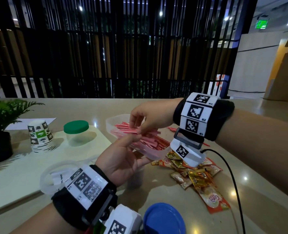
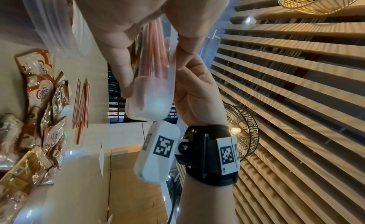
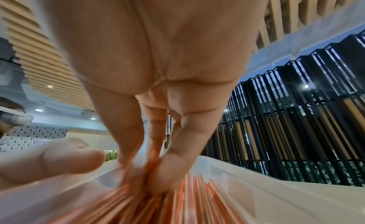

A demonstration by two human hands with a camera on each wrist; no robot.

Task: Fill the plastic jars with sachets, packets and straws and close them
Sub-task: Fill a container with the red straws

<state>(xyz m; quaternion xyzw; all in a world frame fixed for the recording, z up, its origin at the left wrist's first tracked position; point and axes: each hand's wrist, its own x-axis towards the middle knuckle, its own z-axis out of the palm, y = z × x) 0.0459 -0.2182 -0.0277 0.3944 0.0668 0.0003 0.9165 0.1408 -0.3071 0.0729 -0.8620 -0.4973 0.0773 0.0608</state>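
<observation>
A beige table point(image 1: 266, 149) lies under both hands. The left hand point(image 1: 123, 159) grips a clear tub point(image 1: 111, 122) of red straws point(image 1: 150, 141), fingers curled under its near end. The right hand point(image 1: 148, 117) reaches into it, fingertips pinching a few straws. Below the right wrist lies a heap of sachets point(image 1: 193, 176); a blue lid point(image 1: 163, 218) sits beside the left wrist.

Dim, warm indoor light; ceiling spots glare off the glossy tabletop point(image 1: 251, 166) (small white dots). Wide-angle edges bend, and the straws point(image 3: 197, 200) under the right wrist's grip look motion-blurred, perhaps.
</observation>
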